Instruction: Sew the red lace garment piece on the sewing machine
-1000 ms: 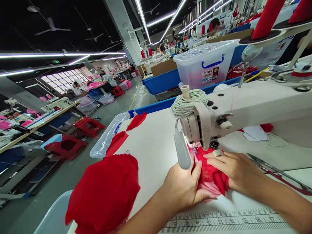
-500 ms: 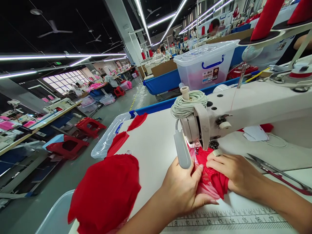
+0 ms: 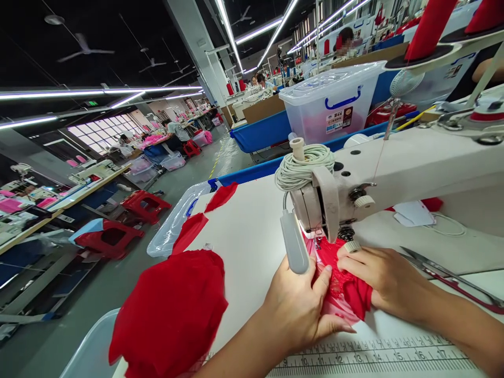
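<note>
A gathered piece of red fabric (image 3: 339, 286), with sheer pink parts, lies under the needle end of a white sewing machine (image 3: 409, 170). My left hand (image 3: 297, 299) rests on its left side, thumb stretched away from the index finger. The grey lamp (image 3: 295, 244) hides some of that hand's fingers. On the other side, my right hand (image 3: 388, 281) is closed on the bunched red fabric, fingertips just below the machine's white knob. Scissors (image 3: 452, 281) with red handles lie beyond my right wrist.
A heap of red fabric (image 3: 169, 315) sits at the table's left edge, with red strips (image 3: 191, 231) behind it. A ruler scale (image 3: 370, 357) runs along the front. Coiled cable (image 3: 303, 167) hangs on the machine head. Lidded plastic box (image 3: 331, 100) stands behind.
Both hands and the red fabric have shifted very slightly right and toward me in the view. Their hold looks the same.
</note>
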### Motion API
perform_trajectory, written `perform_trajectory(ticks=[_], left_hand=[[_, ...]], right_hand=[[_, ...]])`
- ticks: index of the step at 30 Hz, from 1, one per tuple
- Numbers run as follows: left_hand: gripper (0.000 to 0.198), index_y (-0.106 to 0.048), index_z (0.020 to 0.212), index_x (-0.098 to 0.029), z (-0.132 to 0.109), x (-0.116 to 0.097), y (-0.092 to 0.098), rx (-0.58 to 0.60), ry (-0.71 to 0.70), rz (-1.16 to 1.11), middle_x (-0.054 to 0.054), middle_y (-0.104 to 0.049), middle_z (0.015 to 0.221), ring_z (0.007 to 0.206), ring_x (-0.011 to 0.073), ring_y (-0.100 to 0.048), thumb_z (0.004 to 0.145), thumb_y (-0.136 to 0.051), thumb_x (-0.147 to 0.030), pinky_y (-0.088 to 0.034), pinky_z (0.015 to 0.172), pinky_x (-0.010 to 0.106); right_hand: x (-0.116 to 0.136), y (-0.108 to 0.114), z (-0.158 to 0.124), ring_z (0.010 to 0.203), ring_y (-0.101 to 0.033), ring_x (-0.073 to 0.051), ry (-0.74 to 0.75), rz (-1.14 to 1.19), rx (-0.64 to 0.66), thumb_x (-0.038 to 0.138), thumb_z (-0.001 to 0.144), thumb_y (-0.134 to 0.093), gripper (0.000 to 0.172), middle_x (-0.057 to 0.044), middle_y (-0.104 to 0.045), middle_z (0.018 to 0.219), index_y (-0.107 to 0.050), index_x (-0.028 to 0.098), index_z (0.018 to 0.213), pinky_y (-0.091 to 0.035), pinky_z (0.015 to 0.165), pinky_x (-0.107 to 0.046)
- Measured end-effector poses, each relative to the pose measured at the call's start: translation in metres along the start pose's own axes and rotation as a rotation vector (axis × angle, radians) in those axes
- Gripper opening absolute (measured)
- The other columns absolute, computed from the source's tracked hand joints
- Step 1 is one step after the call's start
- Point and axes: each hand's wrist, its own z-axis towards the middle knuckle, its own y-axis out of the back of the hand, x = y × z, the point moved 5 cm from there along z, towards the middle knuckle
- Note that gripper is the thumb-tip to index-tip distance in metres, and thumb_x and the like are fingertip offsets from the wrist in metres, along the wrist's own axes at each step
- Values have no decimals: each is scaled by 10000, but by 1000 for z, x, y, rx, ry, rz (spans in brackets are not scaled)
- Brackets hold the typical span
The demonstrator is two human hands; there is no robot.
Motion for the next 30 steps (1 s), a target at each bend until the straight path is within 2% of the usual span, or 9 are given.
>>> perform_trajectory(ticks=[8, 12, 18, 23, 26, 28, 30], left_hand=[[814, -607, 1196, -106, 1, 1, 2, -32, 4, -13, 150, -660, 1127, 1078, 297, -590, 904, -160, -719, -479, 953, 486], [847, -617, 1192, -102, 1, 2, 1, -48, 11, 1, 161, -659, 1125, 1081, 311, -586, 897, -127, -727, -452, 980, 517], [839, -616, 1194, -102, 0, 4, -3, -48, 19, 41, 176, -642, 1163, 1102, 340, -571, 904, -120, -714, -483, 913, 532], [778, -602, 1217, -131, -2, 8, -5, -43, 34, 61, 164, -618, 1231, 1174, 369, -524, 891, -229, -731, -488, 892, 541], [779, -575, 1233, -115, -1, 6, -1, -72, 34, 62, 176, -589, 1272, 1223, 380, -480, 881, -268, -738, -523, 812, 496], [748, -570, 1210, -87, 1, 1, 1, -78, 17, 56, 179, -611, 1219, 1155, 363, -526, 865, -366, -718, -543, 718, 438], [515, -613, 1078, -93, 4, -5, 2, -113, -12, 56, 132, -668, 1003, 923, 289, -615, 868, -508, -551, -529, 591, 363]], right_hand=[[-2, -1, 1, 736, -590, -219, 7, 18, -27, 1, 509, -426, 440, -31, -685, 880, -580, 217, 861, -411, 591, -308], [-3, -1, 4, 686, -551, -205, -16, 18, -17, 11, 507, -428, 384, -16, -656, 827, -539, 227, 804, -357, 555, -298], [-3, 1, 7, 675, -525, -194, -41, 30, -35, -4, 565, -402, 367, -5, -638, 835, -517, 232, 821, -328, 551, -300], [-4, 1, 7, 687, -535, -197, -32, 29, -31, -7, 579, -398, 383, -21, -622, 839, -533, 224, 852, -340, 545, -299], [-4, 2, 7, 706, -550, -207, -53, 15, 3, 4, 624, -409, 395, -47, -622, 893, -563, 222, 914, -360, 549, -300], [-5, 2, 8, 705, -553, -202, -72, 24, 46, 23, 674, -427, 381, -56, -620, 940, -579, 230, 955, -366, 548, -294], [-4, 1, 8, 662, -540, -181, -78, 66, 69, 47, 725, -445, 276, -49, -619, 915, -579, 231, 882, -357, 534, -281]])
